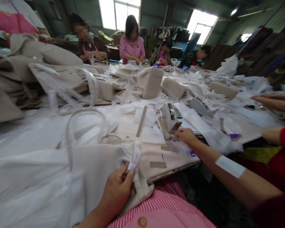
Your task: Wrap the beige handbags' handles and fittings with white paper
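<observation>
A cream handbag [98,161] lies in front of me, its looped handle [70,136] standing up in a clear wrap. My left hand [117,188] pinches the bag's side near the top edge, with the thumb on a small white piece [131,167]. Out to the right, my right hand [187,136] has its fingers closed at a pile of small things; what they hold, if anything, is hidden. Just beyond the fingertips is a dark reddish-brown flat piece [175,127]. Tan strips [163,128] and a grey-white holder-like object [166,115] lie beside it.
White wrapping sheets cover much of the table. Several beige bags [150,83] stand or lie farther back, with a large heap [49,53] at left. Several people work across the table. At right, another person's hand [275,102] reaches in. A tan strip [142,121] lies ahead.
</observation>
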Action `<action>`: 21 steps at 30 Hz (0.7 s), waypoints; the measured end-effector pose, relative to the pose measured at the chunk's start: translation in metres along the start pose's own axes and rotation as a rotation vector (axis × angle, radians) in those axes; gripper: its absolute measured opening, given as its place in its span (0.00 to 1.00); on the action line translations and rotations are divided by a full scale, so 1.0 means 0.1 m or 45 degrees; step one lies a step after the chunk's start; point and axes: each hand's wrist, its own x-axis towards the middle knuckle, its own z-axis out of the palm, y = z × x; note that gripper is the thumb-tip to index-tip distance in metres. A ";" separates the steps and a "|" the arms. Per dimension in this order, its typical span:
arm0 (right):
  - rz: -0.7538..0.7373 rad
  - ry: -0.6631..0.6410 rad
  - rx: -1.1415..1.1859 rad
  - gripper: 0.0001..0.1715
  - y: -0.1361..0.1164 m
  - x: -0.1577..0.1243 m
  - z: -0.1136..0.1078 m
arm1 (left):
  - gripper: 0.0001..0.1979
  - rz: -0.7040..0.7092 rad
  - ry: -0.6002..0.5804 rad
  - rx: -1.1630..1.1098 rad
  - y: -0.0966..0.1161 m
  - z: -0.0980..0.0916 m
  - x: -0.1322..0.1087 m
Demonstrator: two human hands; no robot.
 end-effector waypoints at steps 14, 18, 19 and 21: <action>0.257 -0.805 0.260 0.16 -1.54 -1.07 0.87 | 0.14 0.161 0.121 0.100 -0.03 0.02 -0.04; 0.347 -0.811 0.283 0.17 -1.50 -1.06 0.90 | 0.13 0.180 0.136 0.100 -0.09 0.04 -0.04; 0.397 -0.821 0.306 0.18 -1.49 -1.06 0.91 | 0.13 0.178 0.132 0.090 -0.10 0.04 -0.04; 0.520 -0.835 0.349 0.19 -1.47 -1.07 0.95 | 0.13 0.178 0.119 0.087 -0.12 0.05 -0.04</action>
